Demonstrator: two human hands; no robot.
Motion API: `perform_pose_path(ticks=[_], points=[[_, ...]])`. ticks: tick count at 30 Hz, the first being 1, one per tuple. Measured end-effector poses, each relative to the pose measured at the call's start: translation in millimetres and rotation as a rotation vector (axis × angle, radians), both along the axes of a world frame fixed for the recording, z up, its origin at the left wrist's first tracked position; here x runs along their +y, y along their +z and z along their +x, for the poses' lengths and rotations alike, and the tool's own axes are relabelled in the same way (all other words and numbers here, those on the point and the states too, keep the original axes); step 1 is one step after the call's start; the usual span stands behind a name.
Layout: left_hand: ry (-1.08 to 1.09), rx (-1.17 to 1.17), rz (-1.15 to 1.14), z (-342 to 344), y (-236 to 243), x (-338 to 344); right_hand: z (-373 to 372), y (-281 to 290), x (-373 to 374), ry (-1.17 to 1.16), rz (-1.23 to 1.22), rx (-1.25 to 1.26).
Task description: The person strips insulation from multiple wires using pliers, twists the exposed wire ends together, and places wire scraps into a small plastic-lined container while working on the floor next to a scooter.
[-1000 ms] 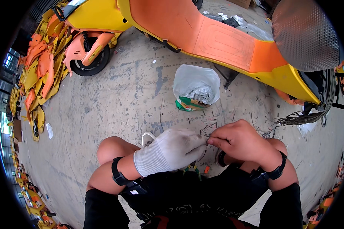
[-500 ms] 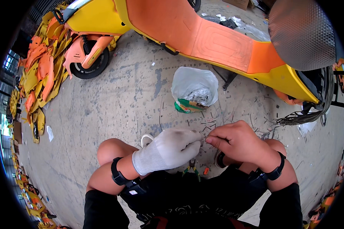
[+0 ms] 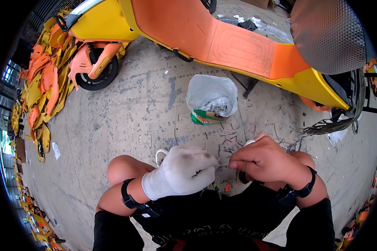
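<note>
Left hand point(image 3: 187, 171), in a white glove, back turned upward, fingers curled inward and tips directed to the right; right hand point(image 3: 264, 161), bare, its thumb point(image 3: 241, 166) pressed toward the bent index finger in a pinch, tips directed to the left; the hands face each other, near but apart, between the bent knees; left forearm point(image 3: 117, 195) and right forearm point(image 3: 314, 193) slant inward and forward from the lower corners, each wrist banded by a dark strap point(image 3: 127, 194), both upper arms in black sleeves point(image 3: 115, 230).
</note>
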State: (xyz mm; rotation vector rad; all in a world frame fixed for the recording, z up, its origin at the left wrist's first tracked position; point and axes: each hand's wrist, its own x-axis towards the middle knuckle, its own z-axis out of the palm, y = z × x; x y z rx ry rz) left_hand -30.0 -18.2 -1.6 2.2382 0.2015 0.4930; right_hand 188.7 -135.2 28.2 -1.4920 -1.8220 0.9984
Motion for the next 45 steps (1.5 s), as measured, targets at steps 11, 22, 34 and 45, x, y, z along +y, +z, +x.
perform_pose_path(ticks=[11, 22, 34, 45], points=[[-0.035, -0.043, 0.028, -7, 6, 0, 3, -4, -3, 0.056, -0.025, 0.097], [-0.09, -0.043, 0.029, -16, 5, 1, 5, -4, -10, 0.062, 0.022, 0.074], [0.274, 0.175, -0.212, -39, 9, 26, 30, -9, -12, -0.144, 0.021, 0.027], [0.403, 0.357, -0.475, -6, 22, 37, 17, -7, 8, -0.388, -0.204, 0.227]])
